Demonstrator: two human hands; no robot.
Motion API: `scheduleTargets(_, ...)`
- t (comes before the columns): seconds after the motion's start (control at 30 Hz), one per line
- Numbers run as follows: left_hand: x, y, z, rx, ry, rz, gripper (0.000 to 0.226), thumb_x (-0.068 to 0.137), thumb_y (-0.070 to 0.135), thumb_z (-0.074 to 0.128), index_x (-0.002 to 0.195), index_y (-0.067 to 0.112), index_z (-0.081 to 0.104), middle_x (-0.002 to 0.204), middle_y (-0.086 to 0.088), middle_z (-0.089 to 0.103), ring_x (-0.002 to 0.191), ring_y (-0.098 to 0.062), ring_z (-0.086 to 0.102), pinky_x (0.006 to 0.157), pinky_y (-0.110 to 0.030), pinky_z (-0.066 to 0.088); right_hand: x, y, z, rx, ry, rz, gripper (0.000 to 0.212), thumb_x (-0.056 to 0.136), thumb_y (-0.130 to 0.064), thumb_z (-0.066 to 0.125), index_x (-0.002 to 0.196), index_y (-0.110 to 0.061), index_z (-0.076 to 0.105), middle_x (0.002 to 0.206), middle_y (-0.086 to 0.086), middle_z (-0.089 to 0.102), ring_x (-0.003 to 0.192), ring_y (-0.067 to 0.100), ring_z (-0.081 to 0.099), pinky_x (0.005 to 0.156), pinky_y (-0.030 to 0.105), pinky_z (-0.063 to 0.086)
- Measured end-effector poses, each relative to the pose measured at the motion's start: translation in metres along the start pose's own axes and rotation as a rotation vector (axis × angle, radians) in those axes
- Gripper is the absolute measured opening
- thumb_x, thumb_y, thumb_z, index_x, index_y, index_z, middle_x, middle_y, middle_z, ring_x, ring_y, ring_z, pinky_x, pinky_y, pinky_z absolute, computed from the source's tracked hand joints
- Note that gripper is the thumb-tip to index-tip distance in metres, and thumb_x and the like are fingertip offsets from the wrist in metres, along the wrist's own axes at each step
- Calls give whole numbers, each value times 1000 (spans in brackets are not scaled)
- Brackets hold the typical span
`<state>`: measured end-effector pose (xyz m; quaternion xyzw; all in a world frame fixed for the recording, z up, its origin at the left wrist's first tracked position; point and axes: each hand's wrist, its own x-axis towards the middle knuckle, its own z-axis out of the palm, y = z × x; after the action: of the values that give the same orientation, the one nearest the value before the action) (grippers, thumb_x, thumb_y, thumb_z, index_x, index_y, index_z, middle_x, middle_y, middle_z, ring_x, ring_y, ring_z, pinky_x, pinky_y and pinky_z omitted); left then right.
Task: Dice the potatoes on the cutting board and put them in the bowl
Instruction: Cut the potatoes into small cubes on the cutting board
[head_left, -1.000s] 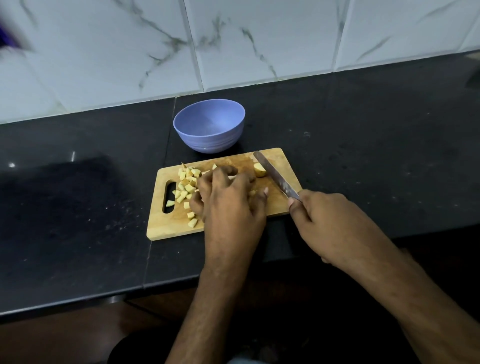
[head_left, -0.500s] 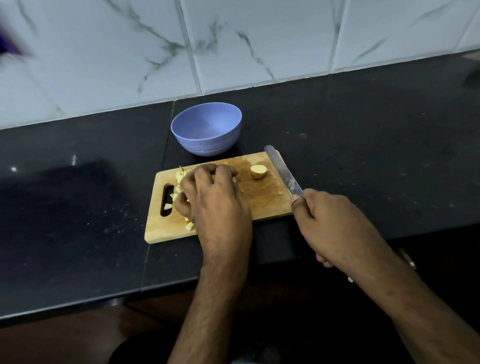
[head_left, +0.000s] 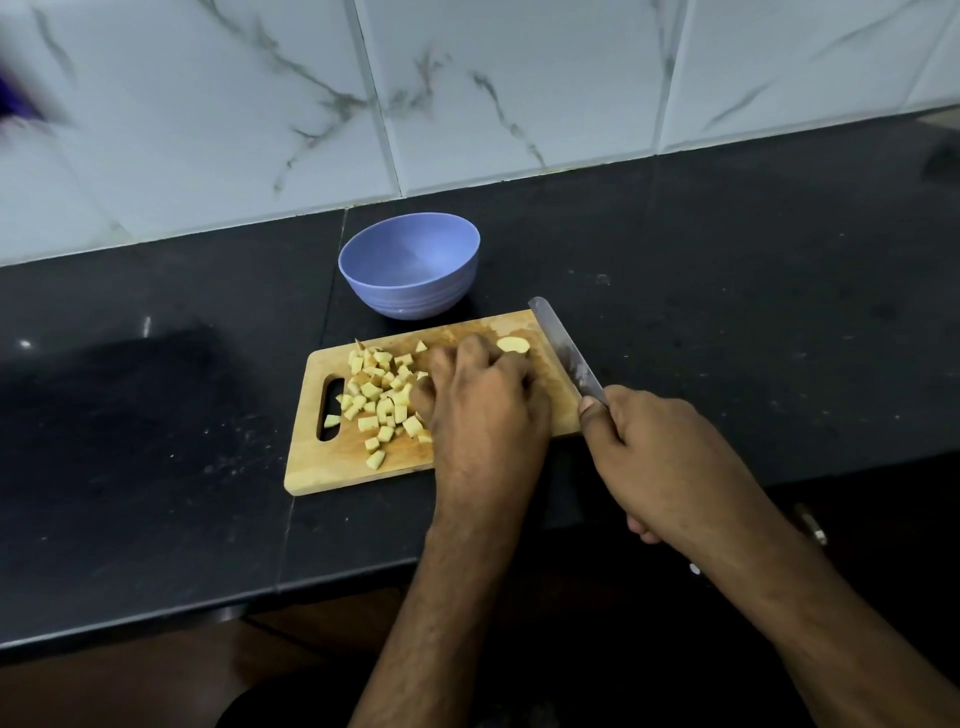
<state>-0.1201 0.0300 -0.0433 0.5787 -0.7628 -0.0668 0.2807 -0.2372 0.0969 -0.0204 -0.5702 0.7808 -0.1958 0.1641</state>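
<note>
Diced potato (head_left: 382, 400) lies heaped on the cutting board (head_left: 332, 470); the bowl (head_left: 410, 270) holds none. Left hand (head_left: 483, 410) rests curled beside the heap — whether pinching anything, cannot tell. Right hand (head_left: 660, 462) grips the knife (head_left: 566, 348). Cubes likely light, wet, slippery — scoop underneath.

Both forearms enter from the bottom of the frame and angle up toward the centre. The left hand (head_left: 485, 410) lies palm down at mid-frame, fingers curled with knuckles raised; anything under them is hidden. The right hand (head_left: 660, 457), just right of centre, grips a knife (head_left: 566, 351), its blade pointing toward the upper left.
</note>
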Motion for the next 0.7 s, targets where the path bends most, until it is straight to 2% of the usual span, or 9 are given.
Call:
scheduleTargets(0.13,0,-16,-6,62,108,-197,14,93,34,62,101,27,72,119,3,49,119,-22,35,98,-44,25,0,1,1,-2,22,-10,35,104,-42,30,91,-24,57,50,-2,58,34,5,57,42,20,51)
scheduleTargets(0.27,2,-25,-10,88,182,-276,15,90,26,65,103,26,73,120,0,48,121,-26,34,100,-49,27,0,1,0,-4,12,-10,34,104,-42,29,89,-24,55,52,-4,58,34,4,56,41,18,48)
scheduleTargets(0.37,2,-23,-8,61,249,-237,24,88,15,64,107,29,69,119,1,50,120,-25,38,98,-48,28,0,0,0,-9,10,-18,34,105,-41,30,88,-24,54,53,-4,57,35,6,56,42,18,49)
scheduleTargets(0.43,3,-21,-6,22,281,-193,25,91,15,61,111,28,67,117,2,54,118,-23,40,97,-46,26,0,1,1,-5,12,-17,34,104,-41,30,88,-24,54,53,-3,58,35,6,57,42,18,49)
scheduleTargets(0.57,8,-13,-4,-49,192,-78,23,103,35,49,121,27,60,120,7,59,119,-16,40,93,-35,16,1,2,0,6,2,-21,34,105,-41,29,94,-23,56,55,-4,59,36,5,57,42,17,48)
scheduleTargets(0.7,13,-5,-1,27,51,3,40,100,51,49,133,29,54,133,4,54,129,-19,38,102,-43,24,2,1,0,10,3,-20,34,104,-41,30,91,-23,56,54,-3,59,36,6,57,40,16,46)
